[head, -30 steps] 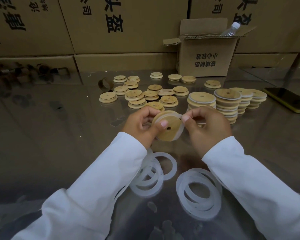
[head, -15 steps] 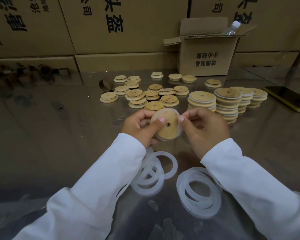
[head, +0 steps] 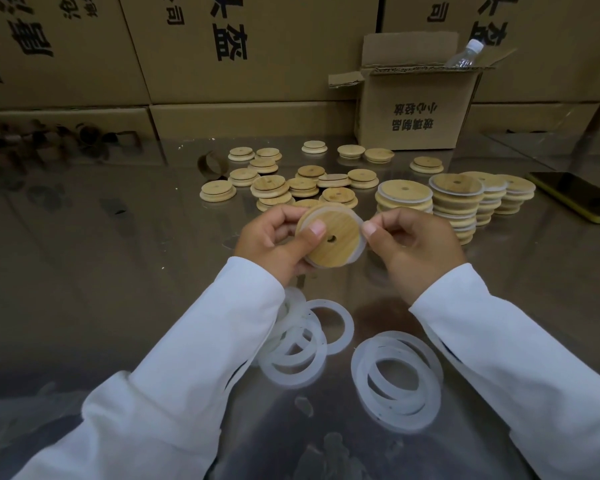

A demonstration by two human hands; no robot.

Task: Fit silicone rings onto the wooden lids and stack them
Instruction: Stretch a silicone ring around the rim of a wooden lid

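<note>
Gripping the wooden lid (head: pixel 329 239) in the left hand (head: pixel 271 242), thumb pressed flat on its face, up off the table at dead centre. Pinching the silicone ring (head: pixel 361 244) at the lid's 3 o'clock edge with the right hand (head: pixel 418 249). Out at 1 o'clock, ringed stacks (head: pixel 456 206); at 12 o'clock, bare lids (head: pixel 274 188) scattered; down at 6 o'clock, loose rings (head: pixel 397 384) lying flat.

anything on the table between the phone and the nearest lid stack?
Nothing. In the head view, the short strip of table between the phone and the rightmost lid stack is bare, and the two lie apart without touching.
</note>
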